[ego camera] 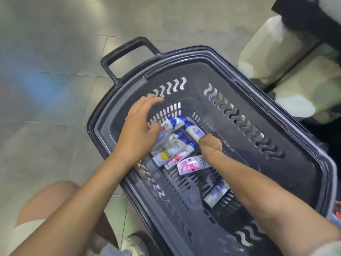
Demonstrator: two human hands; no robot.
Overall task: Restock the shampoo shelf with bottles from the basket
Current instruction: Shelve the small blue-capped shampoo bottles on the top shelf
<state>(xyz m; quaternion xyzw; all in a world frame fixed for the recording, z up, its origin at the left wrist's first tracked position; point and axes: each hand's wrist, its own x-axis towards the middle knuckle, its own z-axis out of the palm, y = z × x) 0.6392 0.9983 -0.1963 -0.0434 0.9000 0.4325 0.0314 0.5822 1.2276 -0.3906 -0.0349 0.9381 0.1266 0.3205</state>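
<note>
Basket [276,163]: bottles [173,146] lying loose. Left hand [140,132], fingers spread and released, just above them. Right hand [210,145], fingers grasping one bottle [194,131].

One dark grey basket [258,172] with one pull handle [125,58]. Seven shampoo bottles [194,131] show in it. Two carry pink labels [191,164], one carries a yellow label [165,154], and four are plain white and blue, one of which lies half hidden under a forearm [215,194]. More may lie beneath the hands. Two hands are in the basket, the left hand [140,132] and the right hand [210,145]. About three pale bulky packs [267,43] stand outside the basket, too blurred for a sure count. One white shoe [132,242].
</note>
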